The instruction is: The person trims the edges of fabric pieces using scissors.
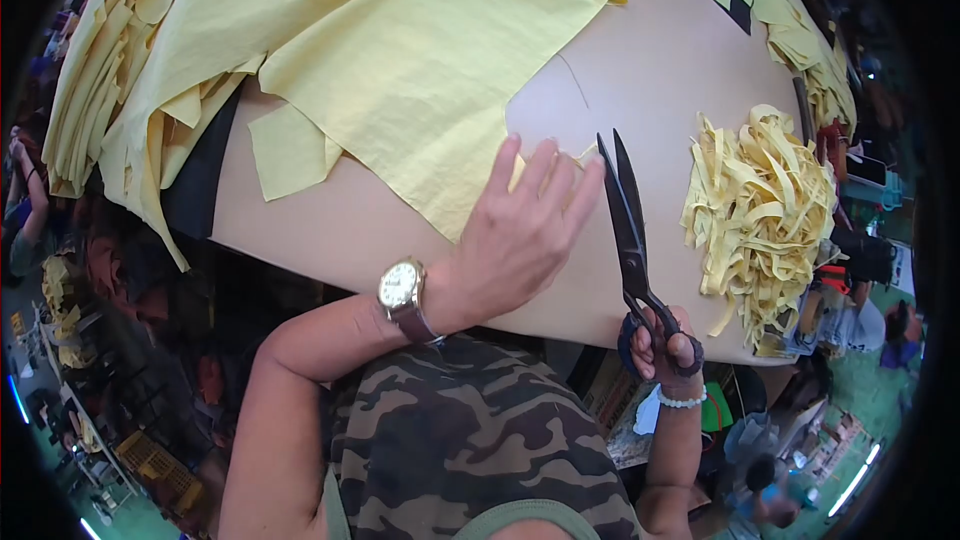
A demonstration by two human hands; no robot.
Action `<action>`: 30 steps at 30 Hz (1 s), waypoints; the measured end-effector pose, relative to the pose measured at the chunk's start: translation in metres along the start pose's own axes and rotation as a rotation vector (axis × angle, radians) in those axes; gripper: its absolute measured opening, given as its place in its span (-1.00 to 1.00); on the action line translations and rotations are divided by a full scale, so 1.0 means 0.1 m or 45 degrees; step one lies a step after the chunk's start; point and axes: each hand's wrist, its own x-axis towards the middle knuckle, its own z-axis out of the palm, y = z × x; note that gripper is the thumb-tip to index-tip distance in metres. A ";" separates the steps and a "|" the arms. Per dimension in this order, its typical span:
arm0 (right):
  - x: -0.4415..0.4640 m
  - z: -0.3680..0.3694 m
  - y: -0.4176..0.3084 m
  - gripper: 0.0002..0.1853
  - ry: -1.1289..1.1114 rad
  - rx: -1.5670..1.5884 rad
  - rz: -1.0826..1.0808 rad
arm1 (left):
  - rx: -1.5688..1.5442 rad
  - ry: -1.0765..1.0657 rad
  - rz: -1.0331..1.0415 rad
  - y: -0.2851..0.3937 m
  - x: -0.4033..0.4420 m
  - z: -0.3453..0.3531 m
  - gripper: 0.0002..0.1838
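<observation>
Plainly, right hand: the right hand [668,368] is closed around the handles of the dark scissors [632,260], fingers and thumb through the loops, probably so the blades can be worked while they point away from the body.
Blades: slightly parted, tips beside the left fingers; they seem angled there to be near the narrow strip [590,151].
Left hand: the left hand [520,245] lies palm down with fingers stretched out, over the lower corner of the big cloth and the strip, perhaps to steady them. Its underside is hidden, so I cannot tell whether it pinches anything.
Big cloth: the big cloth [400,70] is spread across the table [650,70], pale yellow, matte, softly creased, with a pointed corner towards the person.
Small piece: a small flat piece [288,148] sticks out from under its left side.
Strip heap: to the right, a tangled heap of strips [765,230], the same yellow, narrow and curling, set aside perhaps to leave the middle free for the hands.
Folded stack: long layers [100,90] hang in loose folds at the far left.
</observation>
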 end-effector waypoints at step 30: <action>-0.07 -0.07 0.05 -0.44 0.022 -0.124 0.030 | -0.529 0.097 -0.137 0.06 -0.53 0.05 -0.31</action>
